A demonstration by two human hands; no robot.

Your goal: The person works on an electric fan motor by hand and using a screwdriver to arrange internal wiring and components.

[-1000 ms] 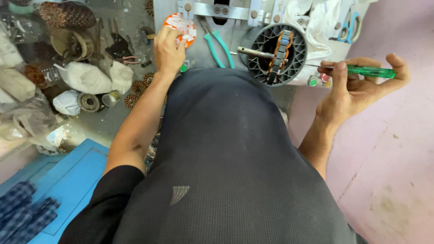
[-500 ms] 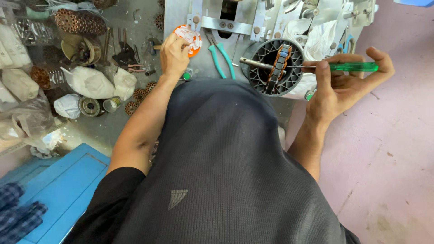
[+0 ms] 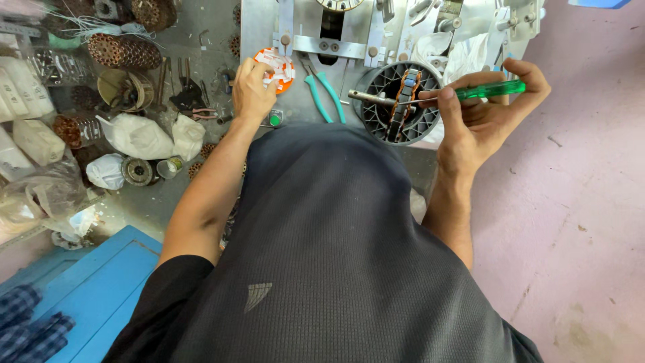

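Fingers of the left hand (image 3: 252, 87) pinch a round orange disc studded with white slips (image 3: 277, 67) at upper centre of the frame. The right hand (image 3: 487, 114) grips a green-handled screwdriver (image 3: 470, 92), its shaft reaching into a grey ribbed motor housing with copper windings (image 3: 398, 104). Teal-handled pliers (image 3: 322, 94) lie between on the grey metal counter (image 3: 259, 30).

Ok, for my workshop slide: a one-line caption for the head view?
Right hand holds a green screwdriver at a motor stator; left hand touches an orange disc.
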